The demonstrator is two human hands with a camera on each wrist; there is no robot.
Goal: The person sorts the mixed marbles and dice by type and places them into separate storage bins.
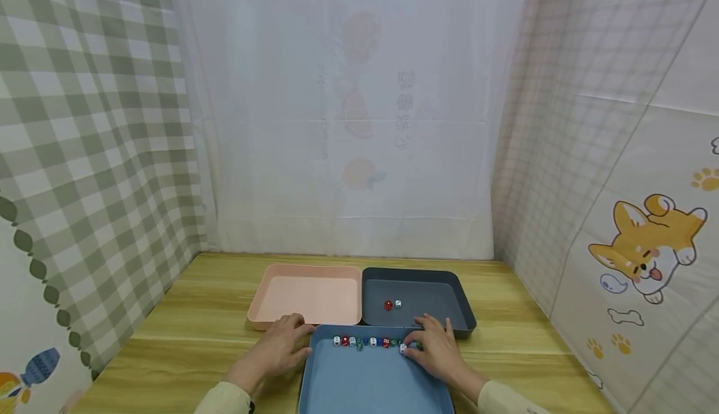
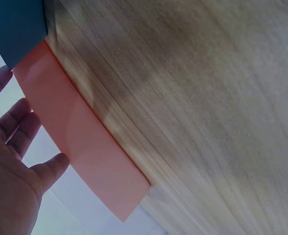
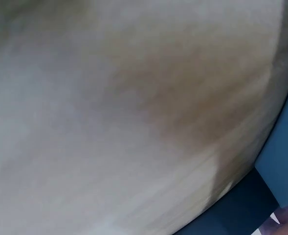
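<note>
A blue tray [image 1: 371, 383] at the front holds a row of small dice in white, red, green and blue along its far side. My right hand [image 1: 440, 351] reaches over the tray's right part and pinches a white die [image 1: 403, 348] between thumb and finger, by the right end of the row. My left hand [image 1: 278, 348] is at the tray's upper left corner, its fingers loosely extended by the rim; whether it touches is hard to tell. In the left wrist view the left hand [image 2: 16, 161] shows its fingers spread near the pink tray's side. Only fingertips of the right hand [image 3: 285, 220] show in the right wrist view.
Behind the blue tray stand a pink tray [image 1: 314, 292] on the left and a dark grey tray [image 1: 427, 298] on the right. In the dark tray lie a red die [image 1: 388, 305] and a white die [image 1: 398, 304]. Fabric curtains surround the wooden table [image 1: 219, 289].
</note>
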